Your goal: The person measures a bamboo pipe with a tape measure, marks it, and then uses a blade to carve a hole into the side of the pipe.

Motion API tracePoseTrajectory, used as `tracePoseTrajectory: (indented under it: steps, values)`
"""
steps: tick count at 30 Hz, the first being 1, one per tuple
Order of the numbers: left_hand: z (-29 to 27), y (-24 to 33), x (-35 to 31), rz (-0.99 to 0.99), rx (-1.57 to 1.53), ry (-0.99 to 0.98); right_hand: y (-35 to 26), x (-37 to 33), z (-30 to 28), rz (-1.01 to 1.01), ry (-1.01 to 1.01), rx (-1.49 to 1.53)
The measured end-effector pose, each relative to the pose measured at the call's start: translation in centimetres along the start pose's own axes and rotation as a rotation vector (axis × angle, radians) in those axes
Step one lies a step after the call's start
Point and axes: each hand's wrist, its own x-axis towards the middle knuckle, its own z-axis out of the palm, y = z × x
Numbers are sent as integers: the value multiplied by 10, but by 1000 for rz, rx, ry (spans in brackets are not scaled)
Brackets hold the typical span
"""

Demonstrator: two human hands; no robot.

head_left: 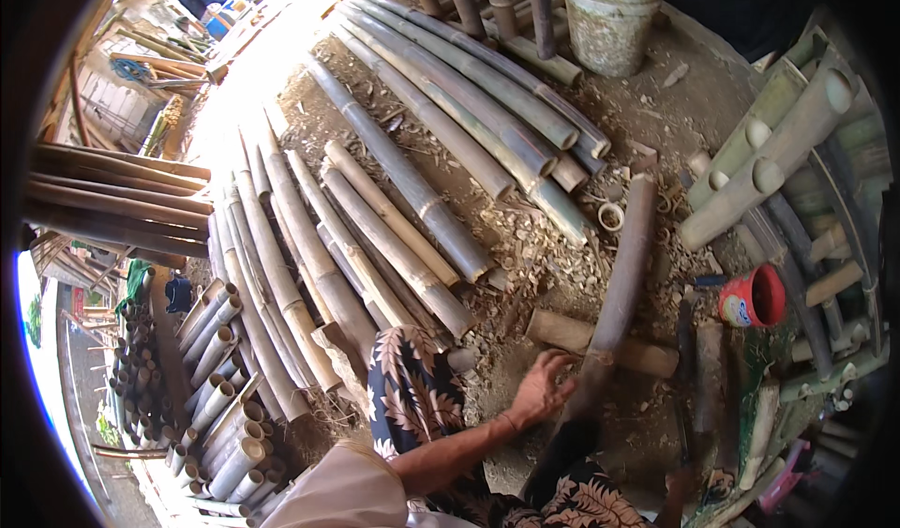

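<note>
fingers half-curled and unclenched on the left hand, just left of the bamboo pole, right hand's hold i can't tell, best brace that pole squarely over the short log!

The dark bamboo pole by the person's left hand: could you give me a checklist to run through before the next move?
1. Dark bamboo pole laid across the short bamboo piece: ok.
2. Left hand wrapped around the pole: not ok; it is loosely open beside it.
3. Right hand with a secure hold: cannot tell; it is dim, near the lower edge.
4. Red container apart from the pole: ok.
5. Ground free of bamboo shavings: not ok; they lie scattered around.
</note>
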Motion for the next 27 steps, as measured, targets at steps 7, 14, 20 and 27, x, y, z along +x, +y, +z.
tracePoseTrajectory:
  steps: [7,14,20,27]
  values:
    - [-25,-93,-23,-323,599,-128,-30,-52,-62,-114,-136,220]
    - [12,-92,-79,-370,707,-464,-66,-115,-91,-269,287,570]
    - [40,-98,-84,-358,772,-270,-125,-211,-137,-879,553,869]
    - [-43,-4,-38,-439,-154,-716,-177,-282,-183,-1025,-771,1539]
